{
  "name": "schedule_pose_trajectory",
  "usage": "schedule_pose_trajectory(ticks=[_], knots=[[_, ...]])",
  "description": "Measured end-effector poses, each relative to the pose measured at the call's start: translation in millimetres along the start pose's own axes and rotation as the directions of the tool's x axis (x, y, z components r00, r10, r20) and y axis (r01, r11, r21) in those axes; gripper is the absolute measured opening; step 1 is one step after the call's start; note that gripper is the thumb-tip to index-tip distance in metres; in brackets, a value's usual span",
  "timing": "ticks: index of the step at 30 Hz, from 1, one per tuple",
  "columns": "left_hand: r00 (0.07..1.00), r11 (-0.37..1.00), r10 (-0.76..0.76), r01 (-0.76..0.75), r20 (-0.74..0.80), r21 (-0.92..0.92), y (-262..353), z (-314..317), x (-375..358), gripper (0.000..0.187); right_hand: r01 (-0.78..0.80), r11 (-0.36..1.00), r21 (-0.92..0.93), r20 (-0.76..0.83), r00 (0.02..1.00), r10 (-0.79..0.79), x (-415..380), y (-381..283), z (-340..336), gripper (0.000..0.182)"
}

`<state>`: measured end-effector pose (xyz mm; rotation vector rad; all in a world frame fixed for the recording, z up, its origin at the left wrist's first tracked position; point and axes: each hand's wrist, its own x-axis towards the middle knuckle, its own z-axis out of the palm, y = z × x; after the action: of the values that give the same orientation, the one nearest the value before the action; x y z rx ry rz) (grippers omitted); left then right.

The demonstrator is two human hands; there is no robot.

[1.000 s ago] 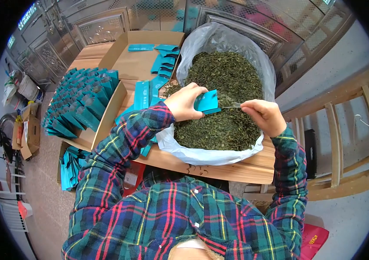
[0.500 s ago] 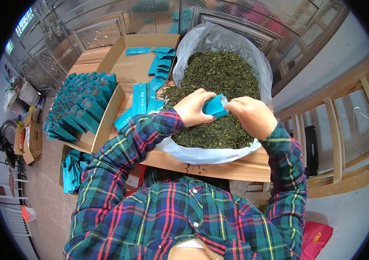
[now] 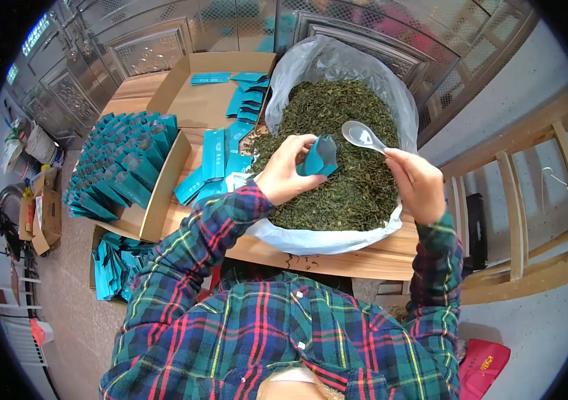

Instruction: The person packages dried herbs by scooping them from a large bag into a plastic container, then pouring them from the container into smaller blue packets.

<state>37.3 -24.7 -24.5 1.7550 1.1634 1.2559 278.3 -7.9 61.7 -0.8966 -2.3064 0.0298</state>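
Observation:
My left hand [image 3: 285,172] is closed around a small teal packet [image 3: 322,157], whose open top shows a silvery-grey inside. In my right hand [image 3: 419,183] is a pale, see-through spoon [image 3: 363,135], pinched by the end of its handle. The bowl of the spoon points away to the left, over a heap of dried green leaves [image 3: 337,107]. Those leaves fill a large clear plastic bag [image 3: 327,241] with its mouth spread wide. Both hands are above the leaves. Whether the packet has anything inside cannot be made out.
Left of the bag lie flat teal packets [image 3: 213,153] on the wooden table [image 3: 257,252]. Behind them, a cardboard tray [image 3: 197,103] holds several more. A second carton [image 3: 167,180] is crammed with upright packets. Below it stands a box of teal packets [image 3: 114,267]. A wooden frame [image 3: 517,213] is at right.
My right hand has drawn back to the right, bringing the spoon out from the packet's mouth into view. My left hand has tipped the packet more upright.

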Motion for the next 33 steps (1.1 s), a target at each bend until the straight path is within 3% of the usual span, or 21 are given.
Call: schedule_pose_trajectory(ticks=[1,2,3,4,7,8,11,16,20,23,25,28,31,33], knots=[[1.000,1.000,0.001,-0.001,0.004,-0.002,-1,0,-4,0.065,-0.216,0.963,0.159,0.053,0.976,0.211,-5,10,10,0.015],[1.000,0.999,-0.008,0.008,0.000,-0.038,-1,1,-8,0.065,-0.220,0.963,0.157,0.052,0.975,0.215,-9,24,25,0.015],[1.000,0.997,-0.017,0.016,-0.003,-0.074,-2,2,-13,0.064,-0.453,0.805,0.383,0.200,0.891,0.407,-13,43,46,0.018],[1.000,0.994,-0.024,0.023,-0.008,-0.110,-4,2,-15,0.063,-0.645,0.543,0.538,0.381,0.760,0.526,-14,60,64,0.021],[1.000,0.999,0.011,-0.011,0.005,-0.051,-11,3,-20,0.062,-0.663,0.460,0.591,0.323,0.717,0.618,-8,95,99,0.022],[1.000,0.999,0.029,-0.029,0.010,-0.018,-13,4,-21,0.061,-0.663,0.461,0.590,0.321,0.717,0.619,-3,99,103,0.022],[0.999,0.999,0.034,-0.034,0.006,0.019,-14,5,-23,0.061,-0.543,0.605,0.582,0.090,0.783,0.615,12,107,115,0.023],[0.999,0.994,0.051,-0.051,0.012,0.098,-18,6,-20,0.061,-0.509,0.651,0.563,-0.003,0.787,0.617,27,114,122,0.022],[0.999,0.999,-0.005,0.003,0.036,0.051,-13,5,-17,0.062,-0.466,0.677,0.570,-0.057,0.799,0.598,30,121,121,0.022],[1.000,1.000,-0.006,0.006,0.011,-0.031,-10,0,-13,0.063,-0.252,0.954,0.161,-0.196,0.939,0.281,28,101,106,0.022],[1.000,0.997,-0.014,0.013,-0.007,-0.072,-10,-5,-9,0.063,-0.209,0.964,0.164,-0.206,0.948,0.241,25,91,96,0.021],[1.000,1.000,-0.014,0.014,-0.029,0.028,-14,-15,2,0.064,-0.131,0.976,0.172,-0.224,0.960,0.168,17,72,77,0.019],[0.999,0.985,0.024,-0.017,-0.039,0.173,-15,-21,11,0.064,-0.199,0.878,0.436,-0.121,0.954,0.276,14,46,50,0.015],[0.998,0.970,0.040,-0.028,-0.044,0.242,-16,-22,14,0.064,-0.194,0.854,0.483,-0.073,0.963,0.260,14,38,38,0.014]])
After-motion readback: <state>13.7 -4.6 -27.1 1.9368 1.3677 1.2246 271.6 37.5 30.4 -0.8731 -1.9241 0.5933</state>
